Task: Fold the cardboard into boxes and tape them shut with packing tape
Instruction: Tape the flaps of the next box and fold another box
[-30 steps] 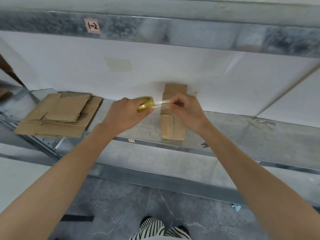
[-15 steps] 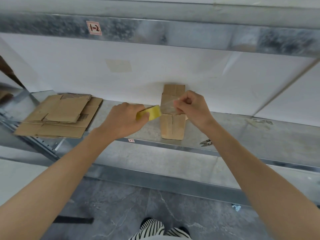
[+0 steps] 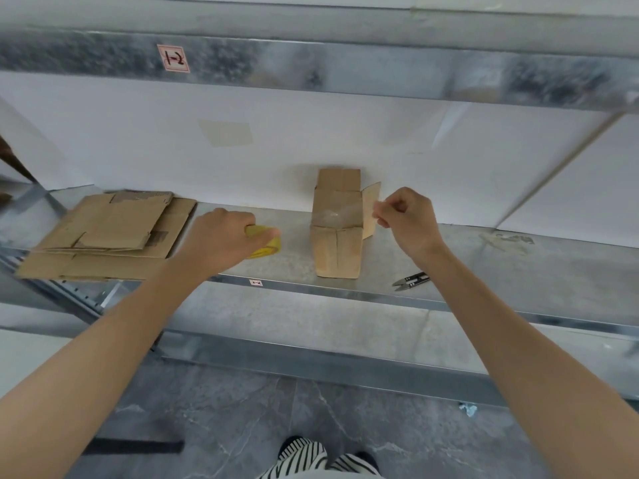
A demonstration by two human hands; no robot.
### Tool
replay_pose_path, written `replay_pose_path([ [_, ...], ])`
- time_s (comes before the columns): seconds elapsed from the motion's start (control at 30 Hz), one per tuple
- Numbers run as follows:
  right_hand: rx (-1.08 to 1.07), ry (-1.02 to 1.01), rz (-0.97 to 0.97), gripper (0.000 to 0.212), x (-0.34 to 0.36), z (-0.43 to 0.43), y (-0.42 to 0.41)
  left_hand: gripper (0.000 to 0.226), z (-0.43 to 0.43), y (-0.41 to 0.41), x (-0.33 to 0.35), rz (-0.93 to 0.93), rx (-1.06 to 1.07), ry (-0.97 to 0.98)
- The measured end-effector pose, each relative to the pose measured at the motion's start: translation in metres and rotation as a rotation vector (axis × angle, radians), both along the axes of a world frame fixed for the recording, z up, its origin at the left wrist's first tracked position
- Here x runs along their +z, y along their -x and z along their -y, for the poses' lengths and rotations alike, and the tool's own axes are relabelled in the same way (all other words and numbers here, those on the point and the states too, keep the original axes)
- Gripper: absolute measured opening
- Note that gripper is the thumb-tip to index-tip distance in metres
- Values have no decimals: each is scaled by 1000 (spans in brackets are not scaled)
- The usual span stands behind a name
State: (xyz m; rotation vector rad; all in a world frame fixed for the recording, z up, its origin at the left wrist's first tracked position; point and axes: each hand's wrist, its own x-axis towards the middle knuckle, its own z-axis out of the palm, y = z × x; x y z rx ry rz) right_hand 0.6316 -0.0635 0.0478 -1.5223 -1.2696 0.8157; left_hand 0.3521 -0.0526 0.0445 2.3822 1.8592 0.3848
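head view, both hands up at the shelf [image 3: 484, 267]. where's the box from the fingers?

the box [image 3: 337, 252] stands between the two hands, long axis running away from the person, flaps open at the far end. right hand [image 3: 409, 219] is just to its right, and its fingers [image 3: 380, 212] pinch the free end of a clear tape strip [image 3: 333, 216] lying crosswise over the box top.

and the other hand?

left hand [image 3: 221, 236] is farther off, left of the box, curled round the yellow tape roll [image 3: 268, 245] low at the shelf. whether the strip runs unbroken to the roll i can't tell, it's too clear to trace.

so what does the next move turn on?

my guess: the strip crosses the long axis, so the nearer right hand lays its end down the box's right wall. snips [image 3: 411, 281] lie on the person's side of the right fingers.
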Motion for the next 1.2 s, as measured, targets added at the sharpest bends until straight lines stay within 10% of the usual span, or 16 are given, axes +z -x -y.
replay_pose_path([
  [0.17,-90,37,-42,19,-5,0,-24,50,8,-3,-1,314,-28,101],
  [0.47,-83,74,-93,18,-20,5,-34,53,-29,3,-14,111,-9,-27],
  [1.2,-175,271,-264,17,-93,-19,1,41,-42,-55,-74,364,93,222],
])
